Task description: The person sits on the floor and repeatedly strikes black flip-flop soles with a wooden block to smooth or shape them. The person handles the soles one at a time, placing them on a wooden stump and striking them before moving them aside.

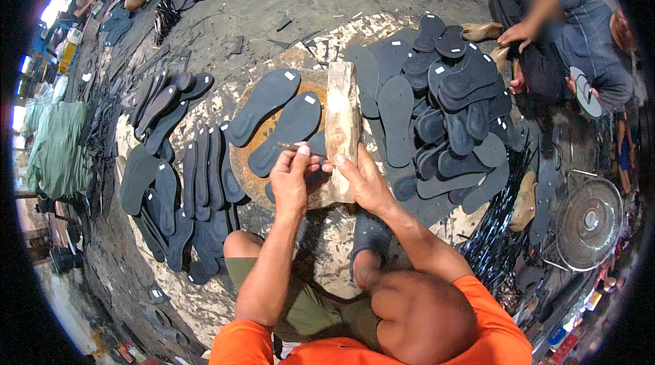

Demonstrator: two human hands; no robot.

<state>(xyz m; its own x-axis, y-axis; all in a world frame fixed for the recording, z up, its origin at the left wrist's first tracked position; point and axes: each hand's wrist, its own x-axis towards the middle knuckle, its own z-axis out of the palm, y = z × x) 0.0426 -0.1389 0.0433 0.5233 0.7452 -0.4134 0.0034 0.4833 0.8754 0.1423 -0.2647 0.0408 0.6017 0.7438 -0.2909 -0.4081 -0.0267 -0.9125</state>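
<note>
My left hand (292, 175) is closed, pinching a thin, dark brown rod-like tool (300, 149) between thumb and fingers; its exact kind is unclear. The fingers of my right hand (367, 184) wrap round the lower right side of a rough, pale wooden block (341, 112), thumb against its face. The block lies lengthwise away from me. To its left, two black shoe soles with small white labels, one farther (265, 104) and one nearer (290, 132), rest on a round worn brown board (247, 175). Another sole is partly hidden behind my left hand.
Black soles are heaped on the right (460, 102) and lie in groups on the left (208, 167). A round fan (588, 223) stands at far right, near dark shiny strips (501, 222). Another person (580, 44) sits at upper right, holding a sandal (585, 92).
</note>
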